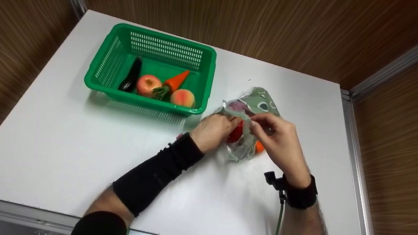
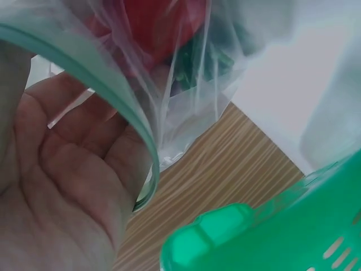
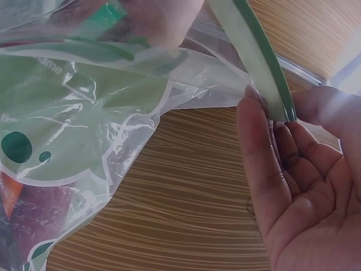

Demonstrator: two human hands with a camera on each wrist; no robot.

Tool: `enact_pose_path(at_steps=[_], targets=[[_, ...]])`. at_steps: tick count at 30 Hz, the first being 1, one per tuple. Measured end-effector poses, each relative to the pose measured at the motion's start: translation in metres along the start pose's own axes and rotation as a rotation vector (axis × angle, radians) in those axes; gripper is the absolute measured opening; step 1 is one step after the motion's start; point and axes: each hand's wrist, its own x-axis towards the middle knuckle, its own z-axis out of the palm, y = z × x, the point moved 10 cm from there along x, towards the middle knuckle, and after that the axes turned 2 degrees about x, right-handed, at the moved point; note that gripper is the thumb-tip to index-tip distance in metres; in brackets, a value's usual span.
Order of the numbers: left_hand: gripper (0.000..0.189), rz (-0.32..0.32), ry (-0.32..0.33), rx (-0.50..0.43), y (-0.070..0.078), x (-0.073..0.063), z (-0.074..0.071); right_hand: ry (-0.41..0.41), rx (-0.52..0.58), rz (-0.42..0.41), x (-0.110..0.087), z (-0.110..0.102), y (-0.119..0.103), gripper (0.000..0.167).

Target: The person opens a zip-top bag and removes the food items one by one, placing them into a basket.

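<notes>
A clear zip bag [image 1: 245, 151] with a green printed panel lies on the table to the right of the basket. My left hand [image 1: 212, 131] reaches through its mouth, fingers about a glossy red fruit or vegetable [image 1: 235, 132] with green at one end [image 2: 203, 65]; the plastic partly blurs the grip. On the opposite side, my right hand [image 1: 277, 136] pinches the bag's green-edged rim [image 3: 265, 62] between thumb and fingers. Inside the bag an orange item [image 1: 259, 147] and a purplish item [image 1: 237, 106] show through; their kinds are unclear.
A green plastic basket [image 1: 149, 103] stands at the back left, close to the bag. In it lie an eggplant [image 1: 132, 75], an apple [image 1: 148, 85], a carrot [image 1: 176, 80] and a peach [image 1: 183, 98]. Wood-grain panels [image 1: 239, 25] enclose the white table [image 1: 58, 149]. A cable [image 1: 279, 226] trails from the right wrist.
</notes>
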Motion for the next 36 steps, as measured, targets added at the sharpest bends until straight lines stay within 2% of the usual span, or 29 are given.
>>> enact_pose_path(at_steps=[6, 9, 14, 19, 25, 30, 33, 36], targets=[[0.044, 0.014, -0.019, -0.023, 0.002, -0.001, 0.005, -0.001, -0.006, -0.004, 0.0, 0.0, 0.001, 0.013], [0.058, 0.02, -0.069, -0.081, 0.004, -0.002, 0.011, -0.002, -0.007, -0.005, -0.001, 0.001, 0.001, 0.012], [0.072, 0.015, -0.181, -0.254, 0.006, -0.001, 0.023, -0.002, -0.014, -0.006, 0.0, 0.0, 0.001, 0.013], [0.08, 0.037, -0.228, -0.308, 0.008, -0.001, 0.027, -0.008, -0.016, -0.002, 0.0, 0.0, 0.001, 0.013], [0.09, 0.089, -0.201, -0.272, 0.009, -0.005, 0.022, -0.006, -0.017, -0.007, 0.0, 0.0, 0.0, 0.013], [0.101, 0.101, -0.217, -0.322, 0.007, -0.006, 0.017, 0.001, -0.007, -0.015, 0.0, -0.001, 0.0, 0.013], [0.098, 0.088, -0.238, -0.354, 0.004, -0.003, 0.011, 0.006, 0.005, -0.016, 0.0, -0.003, -0.001, 0.012], [0.086, 0.082, -0.244, -0.348, 0.001, -0.001, 0.003, 0.009, 0.009, -0.01, 0.0, -0.004, 0.0, 0.012]])
